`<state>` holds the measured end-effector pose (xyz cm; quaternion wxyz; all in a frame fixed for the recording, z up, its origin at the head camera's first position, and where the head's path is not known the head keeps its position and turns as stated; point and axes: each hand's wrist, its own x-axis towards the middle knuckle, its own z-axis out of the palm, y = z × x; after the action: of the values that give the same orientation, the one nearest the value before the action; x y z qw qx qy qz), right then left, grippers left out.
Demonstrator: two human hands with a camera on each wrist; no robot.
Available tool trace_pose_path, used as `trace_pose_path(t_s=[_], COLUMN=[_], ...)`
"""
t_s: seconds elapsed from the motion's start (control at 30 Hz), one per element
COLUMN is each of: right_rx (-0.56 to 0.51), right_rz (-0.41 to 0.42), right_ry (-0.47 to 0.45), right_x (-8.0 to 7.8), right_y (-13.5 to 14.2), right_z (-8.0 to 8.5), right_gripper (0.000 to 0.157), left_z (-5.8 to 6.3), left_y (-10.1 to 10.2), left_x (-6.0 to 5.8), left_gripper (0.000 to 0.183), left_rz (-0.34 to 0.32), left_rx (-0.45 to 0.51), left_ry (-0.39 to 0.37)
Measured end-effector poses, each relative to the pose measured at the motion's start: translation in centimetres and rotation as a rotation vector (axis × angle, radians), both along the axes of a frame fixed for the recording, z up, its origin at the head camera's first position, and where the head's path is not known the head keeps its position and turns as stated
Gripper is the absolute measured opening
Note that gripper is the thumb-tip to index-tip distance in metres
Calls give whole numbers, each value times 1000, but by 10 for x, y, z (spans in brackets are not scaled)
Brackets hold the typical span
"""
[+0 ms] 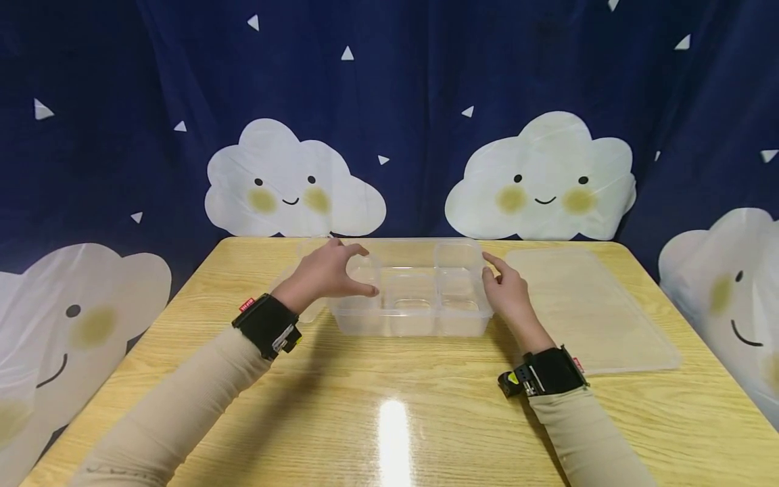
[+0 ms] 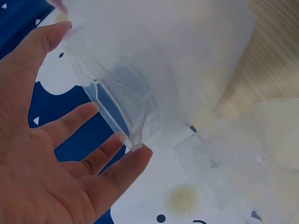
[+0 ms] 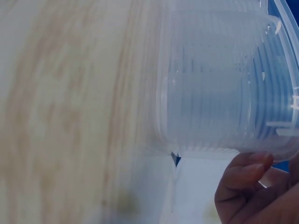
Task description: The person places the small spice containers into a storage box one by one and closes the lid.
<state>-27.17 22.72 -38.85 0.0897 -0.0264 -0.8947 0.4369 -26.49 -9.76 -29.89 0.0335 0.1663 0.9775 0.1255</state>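
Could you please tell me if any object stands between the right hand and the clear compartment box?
Nothing visible stands between them: the right hand touches the right end of the clear compartment box. The flat translucent lid lies on the table to the right, not between them.

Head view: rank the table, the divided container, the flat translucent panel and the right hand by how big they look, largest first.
1. Table
2. Divided container and flat translucent panel: too close to rank, since the panel is partly covered
3. Right hand
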Motion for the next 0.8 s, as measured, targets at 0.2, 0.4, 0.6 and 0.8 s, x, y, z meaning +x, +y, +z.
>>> trace_pose_path(t_s=[0.2, 0.4, 0.6, 0.8], right_rx=[4, -2, -5, -8], right_rz=[5, 2, -5, -9], right_ry=[-4, -7, -8, -10], right_x=[0, 0, 0, 0], right_y=[-1, 0, 0, -1], right_z=[0, 0, -1, -1], right_gripper=[48, 48, 48, 48], left_z=[-7, -13, -19, -22], left_y=[0, 5, 9, 9], left_x=[1, 0, -1, -1], left_gripper=[83, 83, 84, 83], left_rz=[11, 7, -14, -38], left_rx=[-21, -49, -37, -60], left_ry=[-60, -35, -48, -54])
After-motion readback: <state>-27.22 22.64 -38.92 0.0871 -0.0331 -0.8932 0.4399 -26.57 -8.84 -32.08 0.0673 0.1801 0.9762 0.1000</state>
